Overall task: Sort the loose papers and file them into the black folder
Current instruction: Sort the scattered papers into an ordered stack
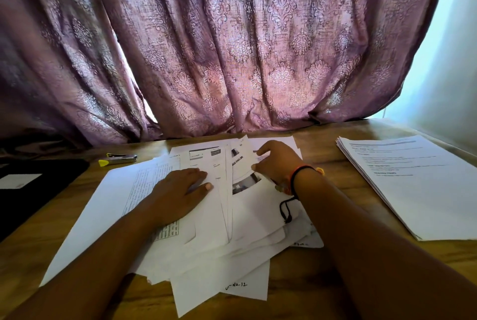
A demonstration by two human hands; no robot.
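Head view: left hand [180, 185] presses flat on the loose papers [206, 242]; right hand [277, 162] pinches one sheet [242, 158]. It is probably light, floppy and slippery, so best gripped at an edge.

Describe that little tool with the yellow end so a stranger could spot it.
Start at the wooden table below the purple curtain. Beyond the scattered papers, right of the black folder, lies the tool: small, silver, the only thing with a yellow end.

Forearms reach forward; left grip [180, 187] lies flat, fingers straight, right grip [277, 162] curls, pinching a sheet [240, 165].
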